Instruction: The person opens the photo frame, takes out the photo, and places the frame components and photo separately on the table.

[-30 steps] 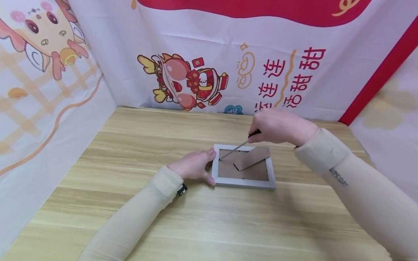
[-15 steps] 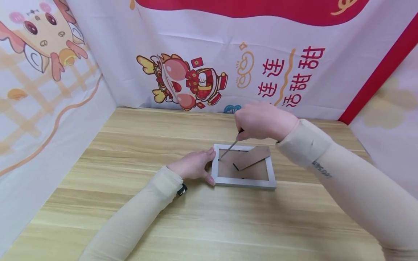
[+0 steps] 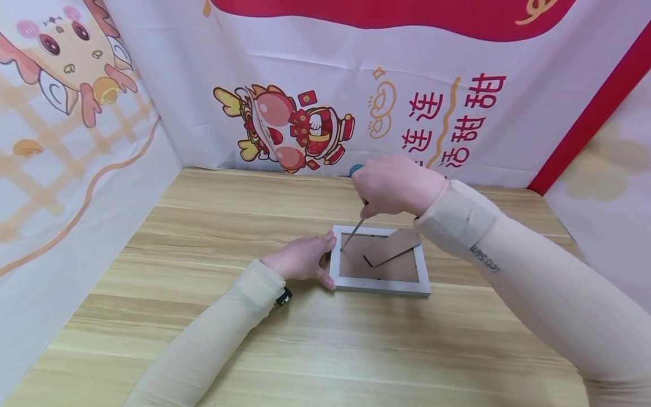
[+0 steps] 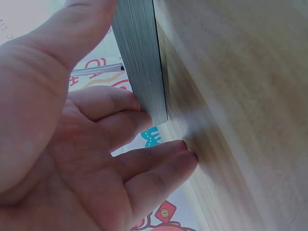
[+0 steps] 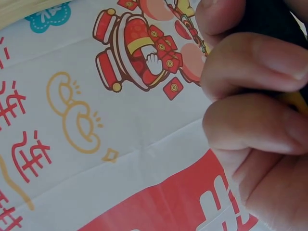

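Note:
A grey picture frame (image 3: 378, 288) lies face down on the wooden table (image 3: 254, 350), its brown backing board (image 3: 381, 268) up and the stand flap (image 3: 393, 246) partly raised. My left hand (image 3: 305, 261) holds the frame's left edge between thumb and fingers; the left wrist view shows that grey edge (image 4: 139, 62) against my fingers (image 4: 110, 106). My right hand (image 3: 394, 183) grips a screwdriver (image 3: 353, 234), its metal tip down at the backing's upper left corner. In the right wrist view my fingers (image 5: 250, 72) are curled round the dark handle (image 5: 269, 17).
Printed banners with cartoon figures and red characters (image 3: 447, 118) hang close behind and to both sides of the table. The red banner stripe (image 3: 585, 124) runs down at the right. Bare wood stretches in front of the frame and to its left.
My right hand has moved left and up over the frame, tipping the screwdriver steeper while its tip stays near the upper left corner. The left hand and frame have not moved.

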Tool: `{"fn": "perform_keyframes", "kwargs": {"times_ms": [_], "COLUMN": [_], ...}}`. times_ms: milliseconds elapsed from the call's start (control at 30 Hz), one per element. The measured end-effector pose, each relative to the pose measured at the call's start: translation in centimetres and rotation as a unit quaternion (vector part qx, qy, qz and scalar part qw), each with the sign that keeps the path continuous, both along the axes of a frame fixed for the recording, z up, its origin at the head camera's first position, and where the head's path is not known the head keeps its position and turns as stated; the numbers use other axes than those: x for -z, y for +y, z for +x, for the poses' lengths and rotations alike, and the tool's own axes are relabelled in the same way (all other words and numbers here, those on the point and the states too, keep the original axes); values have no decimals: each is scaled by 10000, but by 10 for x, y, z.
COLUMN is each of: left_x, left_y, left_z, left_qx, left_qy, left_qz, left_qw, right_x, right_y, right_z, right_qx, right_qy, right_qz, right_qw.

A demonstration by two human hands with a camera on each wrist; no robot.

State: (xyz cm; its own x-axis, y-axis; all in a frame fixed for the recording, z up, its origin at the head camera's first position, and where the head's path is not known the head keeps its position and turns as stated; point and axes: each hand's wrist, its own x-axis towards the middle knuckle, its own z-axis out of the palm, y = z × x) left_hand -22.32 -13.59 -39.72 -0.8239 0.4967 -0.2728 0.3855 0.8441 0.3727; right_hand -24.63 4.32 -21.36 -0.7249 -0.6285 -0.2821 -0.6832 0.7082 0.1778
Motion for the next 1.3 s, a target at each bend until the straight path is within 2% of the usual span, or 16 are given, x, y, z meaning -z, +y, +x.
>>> {"fn": "perform_keyframes", "kwargs": {"times_ms": [267,500,733,1000,1300], "left_x": [1,1,2,3,1], "left_y": [0,-1,-2,-3,-2], "left_z": [0,2,3,3,2], "left_qx": [39,105,112,136,76], "left_qy": [44,192,232,308,218], "left_qz": [-19,124,174,193,179], "left_qw": [10000,9997,9995,9992,9996], "right_x": [0,9,16,14,6], "right_y": [3,27,41,35,20], "right_z": [0,-7,-12,-11,-7], "right_qx": [17,131,-3,-91,161], "right_qy": [-75,-417,-593,-455,-399], "right_qz": [22,-235,-409,-388,-158], "right_qw": [10000,9988,9974,9982,9989]}}
